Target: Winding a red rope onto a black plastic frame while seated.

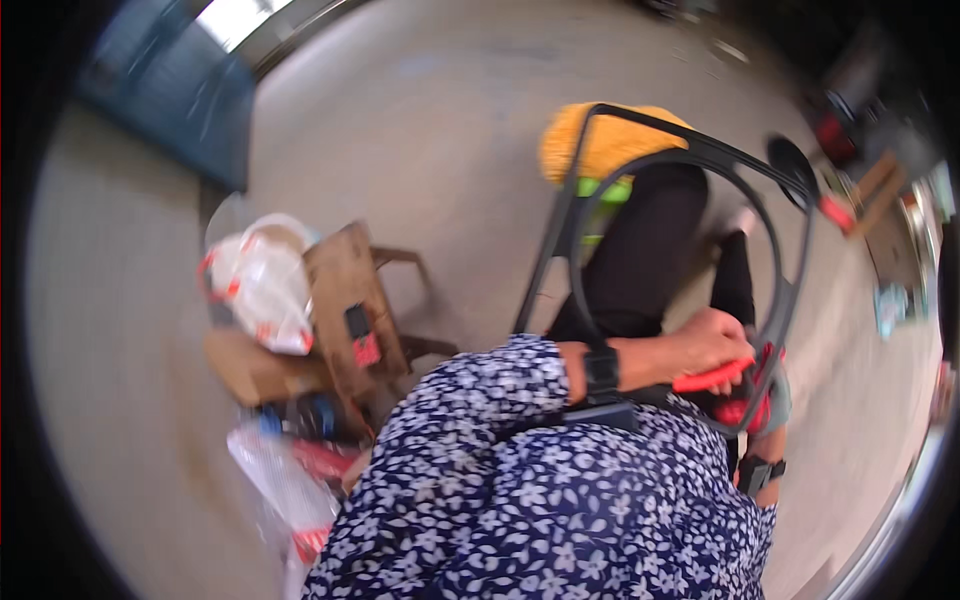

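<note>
A black frame (735,152) with a rounded ring inside it stands across my lap, over my dark trousers. My left hand (705,342), bare with a black band at the wrist, is closed around a slim red tool (713,376) near the ring's lower right side. What kind of tool it is does not show clearly. My right hand (778,398) is beside the frame's lower right edge, apparently in a red and grey glove. It seems to grip the frame there, but blur and the frame partly hide its fingers.
Ahead of my knees lies a yellow cloth (570,150) over something bright green. To the left stands a wooden stool (345,285) with a dark phone-like object and a red item on it. A white plastic bag (265,285) sits beside it. A blue cabinet-like box (170,90) is farther off.
</note>
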